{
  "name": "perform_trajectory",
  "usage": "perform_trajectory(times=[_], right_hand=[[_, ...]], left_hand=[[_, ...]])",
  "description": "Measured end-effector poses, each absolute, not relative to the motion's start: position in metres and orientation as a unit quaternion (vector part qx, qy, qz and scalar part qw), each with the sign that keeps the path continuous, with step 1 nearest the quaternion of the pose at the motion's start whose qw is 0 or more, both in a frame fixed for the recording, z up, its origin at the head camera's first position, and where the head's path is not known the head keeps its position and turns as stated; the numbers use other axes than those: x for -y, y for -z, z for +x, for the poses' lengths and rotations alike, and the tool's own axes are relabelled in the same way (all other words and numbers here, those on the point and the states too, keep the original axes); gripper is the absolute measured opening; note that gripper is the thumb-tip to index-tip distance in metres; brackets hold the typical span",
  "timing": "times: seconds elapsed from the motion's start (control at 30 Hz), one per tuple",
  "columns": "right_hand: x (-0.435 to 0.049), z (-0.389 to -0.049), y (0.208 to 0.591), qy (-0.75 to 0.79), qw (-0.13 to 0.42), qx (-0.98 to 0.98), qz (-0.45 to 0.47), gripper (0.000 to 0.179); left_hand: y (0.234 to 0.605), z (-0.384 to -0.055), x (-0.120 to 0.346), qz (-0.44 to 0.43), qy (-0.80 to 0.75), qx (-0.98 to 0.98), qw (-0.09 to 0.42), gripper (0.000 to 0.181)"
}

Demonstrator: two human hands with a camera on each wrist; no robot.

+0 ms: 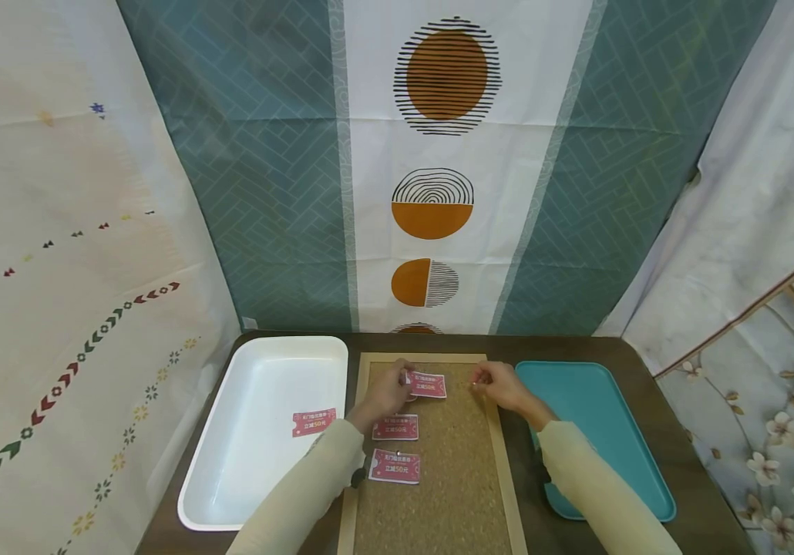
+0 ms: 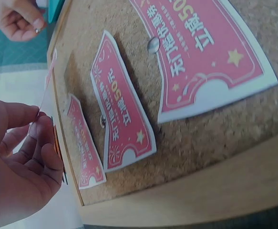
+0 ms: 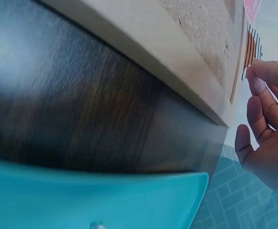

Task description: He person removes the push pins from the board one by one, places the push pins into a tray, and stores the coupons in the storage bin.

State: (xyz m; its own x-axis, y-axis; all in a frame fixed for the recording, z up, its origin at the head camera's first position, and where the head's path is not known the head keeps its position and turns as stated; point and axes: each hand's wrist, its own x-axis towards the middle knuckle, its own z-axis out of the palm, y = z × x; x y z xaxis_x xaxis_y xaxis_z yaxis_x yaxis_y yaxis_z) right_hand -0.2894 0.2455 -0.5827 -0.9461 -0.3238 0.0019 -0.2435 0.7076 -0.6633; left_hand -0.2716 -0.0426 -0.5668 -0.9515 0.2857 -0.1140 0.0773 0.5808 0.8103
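The dark worktop [image 1: 698,532] carried a cork board [image 1: 459,478], flanked by a white tray [image 1: 244,462] and a blue tray [image 1: 612,416]. Over the board's far end, the left hand [image 1: 386,395] had its grip clamped on a pink coupon [image 1: 428,385]; three laid coupons [image 1: 395,467] lined the cork's left side. The right hand's [image 1: 501,385] grip pinched a tiny pin [image 2: 37,30]. Good work likely meant squaring the pink coupon with that column, keeping fingers off the spot, and pressing the tiny pin straight in at mid upper edge.
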Motion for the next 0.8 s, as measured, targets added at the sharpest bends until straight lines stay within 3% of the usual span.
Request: perform_trajectory(times=[0.8], right_hand=[[-0.295,-0.273,0.583,0.361,0.070,-0.921,-0.127,0.005]], left_hand=[[0.545,-0.270,0.083,0.100,-0.393,-0.912,0.070,0.039]])
